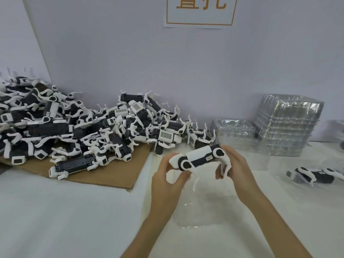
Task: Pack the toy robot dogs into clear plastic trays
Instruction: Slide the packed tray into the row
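Observation:
A black-and-white toy robot dog [200,157] is held in the air between both hands, its white back up and legs hanging down. My left hand [168,177] grips its left end and front leg. My right hand [235,166] grips its right end and rear leg. Directly below it on the white table lies a clear plastic tray [201,207], hard to make out. A big pile of toy robot dogs [78,127] covers the left side, partly on brown cardboard [115,175].
A tall stack of clear trays [286,125] stands at the back right, with a lower stack [234,131] beside it. Another robot dog in a clear tray [314,175] lies at the right edge. A wall with a paper sign [201,12] is behind.

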`<state>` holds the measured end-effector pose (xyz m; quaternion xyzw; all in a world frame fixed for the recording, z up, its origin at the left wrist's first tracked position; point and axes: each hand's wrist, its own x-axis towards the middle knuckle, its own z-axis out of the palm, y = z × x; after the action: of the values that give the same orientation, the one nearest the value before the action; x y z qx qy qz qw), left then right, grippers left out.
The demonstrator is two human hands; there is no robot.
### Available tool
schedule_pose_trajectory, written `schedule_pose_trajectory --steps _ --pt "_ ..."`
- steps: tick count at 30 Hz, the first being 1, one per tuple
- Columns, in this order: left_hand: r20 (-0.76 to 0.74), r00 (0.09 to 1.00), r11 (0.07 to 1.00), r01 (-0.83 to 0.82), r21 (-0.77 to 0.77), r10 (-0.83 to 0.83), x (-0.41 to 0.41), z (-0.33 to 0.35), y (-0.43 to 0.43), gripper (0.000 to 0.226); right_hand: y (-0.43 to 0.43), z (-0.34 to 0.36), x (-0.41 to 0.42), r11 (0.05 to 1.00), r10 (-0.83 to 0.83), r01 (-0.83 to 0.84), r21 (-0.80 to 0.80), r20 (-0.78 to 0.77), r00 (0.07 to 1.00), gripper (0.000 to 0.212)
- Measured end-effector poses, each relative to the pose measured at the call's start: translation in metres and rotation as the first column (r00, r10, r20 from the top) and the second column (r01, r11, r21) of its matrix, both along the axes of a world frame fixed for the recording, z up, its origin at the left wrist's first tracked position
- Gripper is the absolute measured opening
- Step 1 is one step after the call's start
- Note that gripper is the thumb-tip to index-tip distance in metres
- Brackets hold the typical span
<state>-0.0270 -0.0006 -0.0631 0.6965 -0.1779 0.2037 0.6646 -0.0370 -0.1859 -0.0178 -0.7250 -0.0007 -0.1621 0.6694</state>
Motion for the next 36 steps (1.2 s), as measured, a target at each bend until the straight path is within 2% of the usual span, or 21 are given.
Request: schedule_pose_trajectory --steps 4,6,9,15,19,28,36 --pt "-0.035 0.999 0.999 -0.011 0.038 0.012 0.002 -0.002 0.001 0.036 -0.010 -0.001 -0.005 0.991 0.124 -0.125 0.053 0.018 0.992 0.034" --pt "-0.029 1.000 0.997 -0.007 0.080 0.009 0.004 -0.004 0.001 0.031 -0.013 -0.002 -0.008 0.986 0.159 -0.155 -0.063 0.068 0.985 0.036" --pt "-0.047 0.999 0.984 0.012 0.177 -0.004 0.007 -0.005 -0.001 0.031 -0.015 -0.004 -0.008 0.961 0.105 -0.063 -0.270 0.144 0.984 0.023" --pt "-0.255 0.959 0.975 0.164 0.152 -0.122 0.009 -0.012 0.002 0.052 -0.018 -0.011 -0.006 0.921 -0.052 0.115 -0.372 0.176 0.983 0.021" --pt "-0.349 0.931 0.985 0.146 0.088 -0.107 0.010 -0.011 0.003 0.037 -0.023 -0.016 -0.005 0.904 -0.086 0.117 -0.412 0.091 0.992 0.017" --pt "-0.322 0.942 0.986 0.132 0.098 -0.094 0.011 -0.008 0.005 0.029 -0.020 -0.024 0.002 0.831 -0.127 0.170 -0.530 0.117 0.985 0.013" --pt "-0.306 0.948 0.981 0.135 0.142 -0.086 0.013 -0.008 0.008 0.034 -0.012 -0.031 0.003 0.831 -0.149 0.181 -0.526 0.102 0.984 0.009"
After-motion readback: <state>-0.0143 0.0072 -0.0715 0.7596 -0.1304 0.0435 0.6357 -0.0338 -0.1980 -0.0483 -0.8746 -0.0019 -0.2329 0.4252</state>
